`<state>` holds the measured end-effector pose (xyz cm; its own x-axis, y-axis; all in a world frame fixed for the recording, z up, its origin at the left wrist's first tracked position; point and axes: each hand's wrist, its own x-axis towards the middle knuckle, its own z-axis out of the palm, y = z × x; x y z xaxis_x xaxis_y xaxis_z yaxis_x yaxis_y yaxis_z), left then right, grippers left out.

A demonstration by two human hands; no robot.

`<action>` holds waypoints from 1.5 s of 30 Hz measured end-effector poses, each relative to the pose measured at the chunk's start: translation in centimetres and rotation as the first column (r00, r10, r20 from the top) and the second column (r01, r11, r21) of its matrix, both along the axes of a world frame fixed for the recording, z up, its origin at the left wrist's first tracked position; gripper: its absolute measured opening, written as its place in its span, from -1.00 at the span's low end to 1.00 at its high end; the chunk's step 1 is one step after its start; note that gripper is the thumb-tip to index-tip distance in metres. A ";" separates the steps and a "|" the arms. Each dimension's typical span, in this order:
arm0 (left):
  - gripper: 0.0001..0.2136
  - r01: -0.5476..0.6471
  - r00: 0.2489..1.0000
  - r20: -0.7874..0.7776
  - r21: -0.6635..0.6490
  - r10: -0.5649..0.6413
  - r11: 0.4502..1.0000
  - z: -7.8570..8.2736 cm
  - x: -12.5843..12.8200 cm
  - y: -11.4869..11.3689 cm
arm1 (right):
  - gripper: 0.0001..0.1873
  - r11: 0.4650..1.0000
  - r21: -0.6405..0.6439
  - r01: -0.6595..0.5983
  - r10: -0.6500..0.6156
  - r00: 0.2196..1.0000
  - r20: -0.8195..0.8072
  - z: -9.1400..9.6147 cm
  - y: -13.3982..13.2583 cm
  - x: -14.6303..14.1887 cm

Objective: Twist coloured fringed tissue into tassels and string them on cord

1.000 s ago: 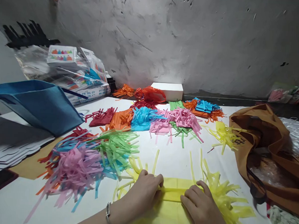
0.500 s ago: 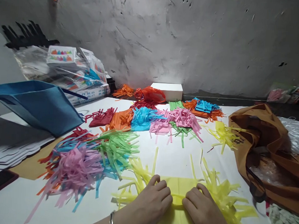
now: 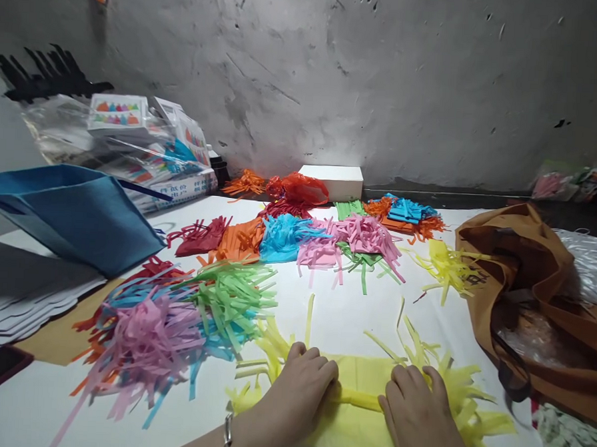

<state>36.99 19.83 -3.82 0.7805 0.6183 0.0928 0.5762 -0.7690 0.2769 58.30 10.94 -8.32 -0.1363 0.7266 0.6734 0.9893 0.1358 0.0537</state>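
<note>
Yellow fringed paper (image 3: 364, 394), head view: a folded sheet of tissue with cut strips fanning out at both ends, lying flat on the white counter (image 3: 344, 316) directly under and between the two hands. The left hand (image 3: 297, 390) rests palm down on the left part of the sheet, fingers curled and pressing onto the central fold; a bracelet (image 3: 228, 433) circles its wrist. The right hand (image 3: 418, 416) lies palm down on the right part, fingers bent over the same raised fold; neither hand lifts the paper, both press it against the counter. Yellow strips splay beyond the outer side of each hand. Ahead and to the left of the left hand sits a mixed heap of pink, green and blue fringes (image 3: 168, 323). Farther ahead of both hands lie separate bundles in red, orange, blue, pink and green (image 3: 297, 240), with a white box (image 3: 333, 180) at the wall behind them. A brown bag (image 3: 530, 289) stands to the right of the right hand; a blue bag (image 3: 73, 212) lies far left.
</note>
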 end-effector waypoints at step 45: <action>-0.86 0.201 0.976 0.024 0.275 -0.216 0.940 -1.3 -0.9 -0.2 | -0.67 0.929 0.050 -0.367 0.368 0.930 -0.003 1.3 -0.5 0.0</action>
